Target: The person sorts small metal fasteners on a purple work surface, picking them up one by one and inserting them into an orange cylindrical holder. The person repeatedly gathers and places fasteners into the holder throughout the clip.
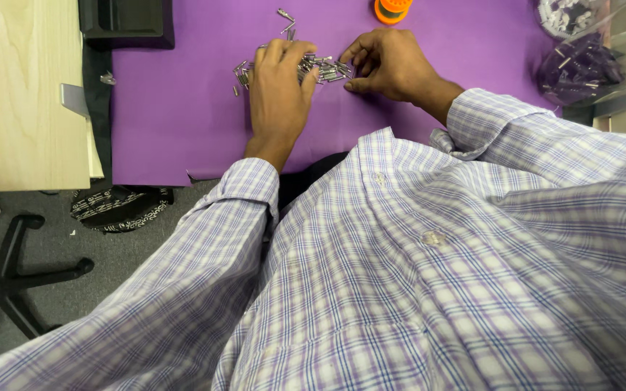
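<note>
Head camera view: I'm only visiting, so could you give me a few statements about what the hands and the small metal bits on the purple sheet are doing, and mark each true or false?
1. The left hand lies palm down over a heap of small silver metal pins. True.
2. The pins lie on a green cloth. False: they lie on a purple sheet.
3. The right hand touches the heap at its right end, fingers curled. True.
4. An orange round spool sits between the two hands. False: it stands at the sheet's far edge, beyond the right hand.
5. The person wears a plain black shirt. False: it is a checked lilac and white shirt.
</note>
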